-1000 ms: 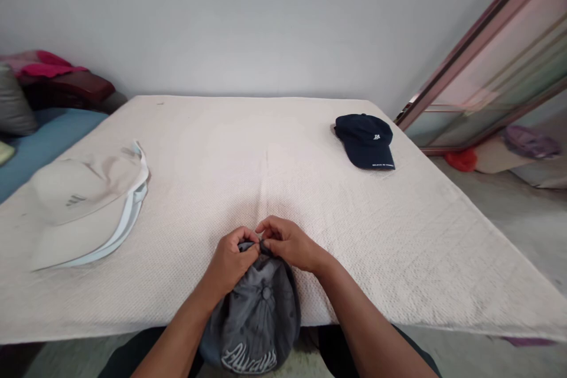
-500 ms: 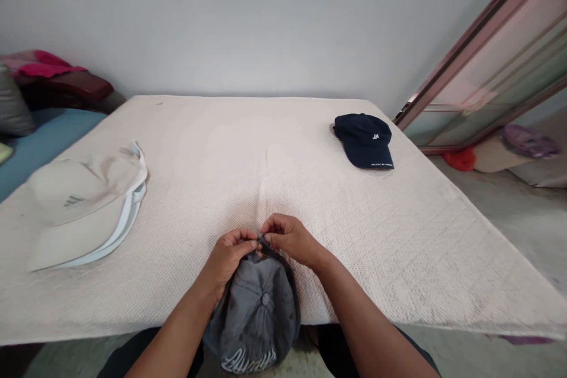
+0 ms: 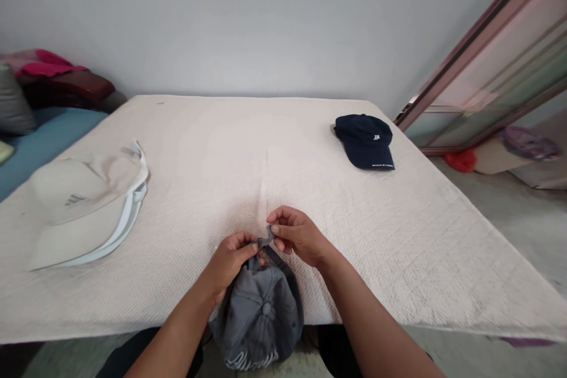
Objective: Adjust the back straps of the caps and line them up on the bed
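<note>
Left hand: The left hand [image 3: 230,263] is closed in a narrow pinch at the rear of the cap, and a strap end is held just beside the metal strap buckle [image 3: 267,238]; the exact contact is partly hidden by the fingers.

Right hand: The right hand [image 3: 299,236] is held in a narrow pinch, with the metal strap buckle gripped between the thumb and the index finger, above the cap.

Cap: The grey baseball cap [image 3: 261,322] is placed at the near edge of the cream woven cover [image 3: 283,147], crown up, at lower centre of the frame. Its front panel, with lettering too obscured to read, is turned toward the wearer of the camera. The fabric rear strap [image 3: 279,260] is drawn up toward the hands.

Handling: The cap is judged light and soft, and the crown is likely to be easily deformed. The strap is judged thin and flexible, so it is best taken by its end or at the small, stiff buckle.

Rest: A navy cap [image 3: 364,142] is placed at upper right on the cover, and a white cap [image 3: 84,207] at left. A pink-framed glass panel [image 3: 487,65] is leaned at upper right. A blue mattress [image 3: 48,142] is seen at far left.
</note>
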{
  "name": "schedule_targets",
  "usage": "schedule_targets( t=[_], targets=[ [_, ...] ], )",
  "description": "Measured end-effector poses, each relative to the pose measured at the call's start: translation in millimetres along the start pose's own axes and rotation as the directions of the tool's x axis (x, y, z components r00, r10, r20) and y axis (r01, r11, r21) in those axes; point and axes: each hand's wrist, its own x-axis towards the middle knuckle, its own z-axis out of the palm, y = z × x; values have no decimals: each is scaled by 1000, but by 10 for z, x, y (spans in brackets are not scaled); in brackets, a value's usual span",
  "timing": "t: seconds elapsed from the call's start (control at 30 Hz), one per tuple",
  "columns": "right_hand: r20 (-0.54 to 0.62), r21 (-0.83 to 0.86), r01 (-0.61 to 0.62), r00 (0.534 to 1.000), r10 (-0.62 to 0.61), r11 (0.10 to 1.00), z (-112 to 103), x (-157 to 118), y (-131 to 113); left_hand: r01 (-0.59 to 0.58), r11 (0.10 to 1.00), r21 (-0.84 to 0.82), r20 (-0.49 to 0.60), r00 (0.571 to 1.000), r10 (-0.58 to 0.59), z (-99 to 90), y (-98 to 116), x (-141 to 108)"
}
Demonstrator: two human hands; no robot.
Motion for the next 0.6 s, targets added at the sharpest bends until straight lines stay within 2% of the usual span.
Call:
schedule_targets(
  t=[0.1,0.2,0.3,0.5,0.6],
  targets=[
    [51,100,7,999,-12,995,-9,-30,-39,1,999,-47,43,999,1,4,20,-13],
    [48,160,47,997,-56,986,-16,-52,-62,13,997,-70,63,998,-8,11,37,-24],
    [63,162,44,996,-55,986,-12,-63,-72,0,997,-71,89,996,7,0,40,-36],
    [99,153,50,993,-66,987,6,-75,-97,27,995,-96,209,978,-6,-31,47,-86],
    [95,141,36,994,-49,989,9,-75,-95,-27,1000,-10,162,986,29,-17,64,-101]
  ],
)
